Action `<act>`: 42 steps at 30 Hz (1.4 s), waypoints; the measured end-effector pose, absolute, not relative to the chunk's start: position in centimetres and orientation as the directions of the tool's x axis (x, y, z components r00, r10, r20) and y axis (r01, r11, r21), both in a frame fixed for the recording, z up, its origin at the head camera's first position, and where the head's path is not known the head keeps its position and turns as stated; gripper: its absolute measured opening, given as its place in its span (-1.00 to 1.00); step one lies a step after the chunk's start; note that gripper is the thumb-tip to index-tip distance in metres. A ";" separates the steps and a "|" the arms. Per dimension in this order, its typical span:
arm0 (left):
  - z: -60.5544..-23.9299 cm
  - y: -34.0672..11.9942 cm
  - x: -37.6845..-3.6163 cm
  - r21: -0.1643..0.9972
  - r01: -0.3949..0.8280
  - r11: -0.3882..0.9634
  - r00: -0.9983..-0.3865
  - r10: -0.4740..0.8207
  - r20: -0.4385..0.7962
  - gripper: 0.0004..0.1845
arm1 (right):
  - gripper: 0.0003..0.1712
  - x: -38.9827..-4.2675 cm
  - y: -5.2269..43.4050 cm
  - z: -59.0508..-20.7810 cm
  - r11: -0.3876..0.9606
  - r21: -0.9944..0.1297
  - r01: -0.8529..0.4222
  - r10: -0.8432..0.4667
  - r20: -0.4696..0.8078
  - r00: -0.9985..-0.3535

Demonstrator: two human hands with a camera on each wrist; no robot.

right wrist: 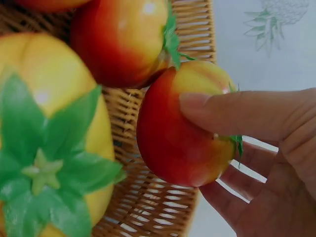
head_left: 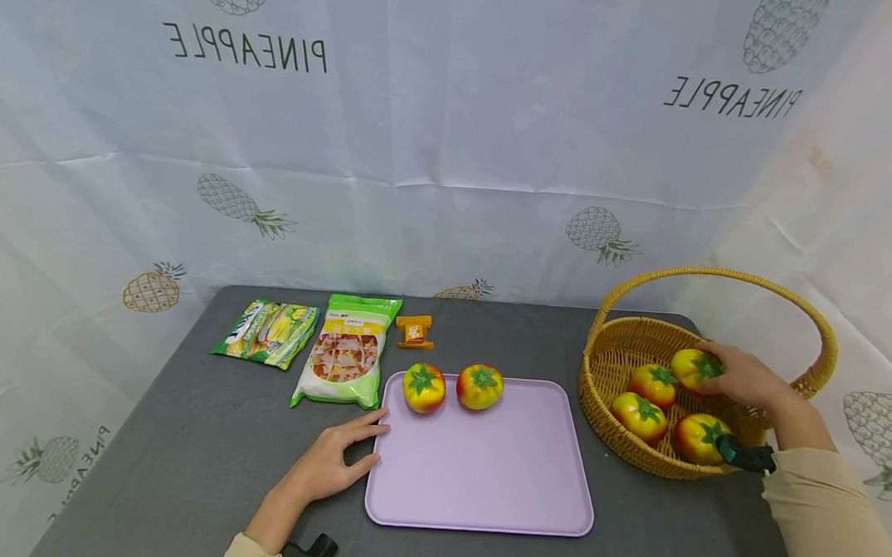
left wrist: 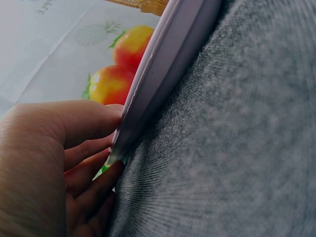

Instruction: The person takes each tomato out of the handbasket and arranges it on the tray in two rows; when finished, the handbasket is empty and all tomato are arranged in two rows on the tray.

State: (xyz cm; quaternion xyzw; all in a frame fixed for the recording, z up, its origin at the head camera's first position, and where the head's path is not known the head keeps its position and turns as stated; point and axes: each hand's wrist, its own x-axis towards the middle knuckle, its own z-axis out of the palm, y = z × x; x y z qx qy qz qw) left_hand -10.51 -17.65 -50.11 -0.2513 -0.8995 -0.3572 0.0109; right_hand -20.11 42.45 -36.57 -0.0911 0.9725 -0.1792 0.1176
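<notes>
The right hand [head_left: 744, 376] reaches into the wicker basket [head_left: 623, 340] at the right of the grey bench [head_left: 185, 442], its grip pinching a tomato [right wrist: 182, 128] between thumb and fingers at the basket's far side. Three more tomatoes [head_left: 654, 384] lie in the basket. The left hand [head_left: 333, 460], fingers loosely spread, rests against the near left edge of the lilac tray [head_left: 482, 479], which carries two tomatoes [head_left: 424, 387] at its far edge.
</notes>
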 end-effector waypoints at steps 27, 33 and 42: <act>-50.2 -17.7 -10.6 0.646 0.445 0.619 -0.880 0.437 0.188 -0.57 | -0.19 -17.0 34.5 -35.2 0.821 -0.447 -0.357 -0.356 0.088 -0.930; -50.3 -17.7 -10.6 0.644 0.451 0.618 -0.878 0.436 0.197 -0.57 | -0.19 -16.3 32.1 -36.2 0.805 -0.457 -0.378 -0.360 0.129 -0.924; -50.3 -17.7 -10.5 0.639 0.457 0.619 -0.876 0.437 0.203 -0.57 | -0.18 -15.9 28.5 -38.0 0.751 -0.513 -0.416 -0.379 0.182 -0.907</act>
